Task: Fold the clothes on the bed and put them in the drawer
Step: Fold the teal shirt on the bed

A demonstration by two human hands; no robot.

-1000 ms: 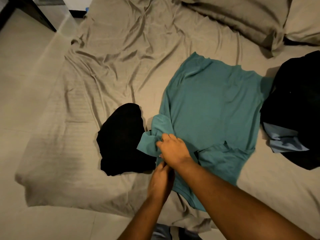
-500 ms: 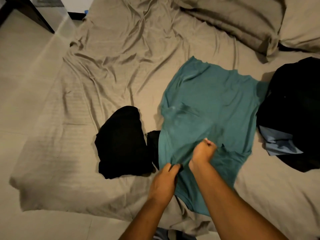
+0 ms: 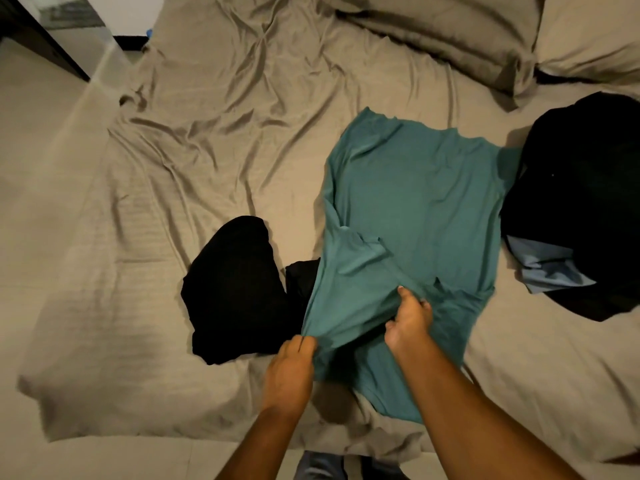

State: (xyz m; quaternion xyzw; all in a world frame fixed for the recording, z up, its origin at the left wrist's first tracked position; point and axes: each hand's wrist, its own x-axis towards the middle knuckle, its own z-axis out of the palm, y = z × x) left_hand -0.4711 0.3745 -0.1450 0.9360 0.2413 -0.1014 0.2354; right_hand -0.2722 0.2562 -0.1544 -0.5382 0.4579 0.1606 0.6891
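Shirt [image 3: 415,202] — the teal one — is lying spread on the right side of the bed [image 3: 207,150], with its near left edge being lifted off the sheet. The left hand [image 3: 291,368] is pinching that edge between curled fingers and thumb. The right hand [image 3: 410,320] is gripping a bunch of cloth nearer the middle, thumb on top and fingers tucked under. To me it looks like the side is being folded inward. To do it well, I'd say both hands should be carrying the edge over together and pulling it taut so the crease is running straight up the body. Then they should be laying it flat and smoothing the ripple above the right hand.

Around it, pillows [image 3: 450,36] are sitting at the head of the bed, well apart from the work. A black heap [image 3: 581,202] is crowding the shirt's right edge — touching or overlapping, I cannot tell — and is likely getting in the way of the other side's fold. A folded black piece [image 3: 235,292] is lying just beside the lifted edge. A blue piece [image 3: 543,268] is poking out from the heap. No drawer is showing.
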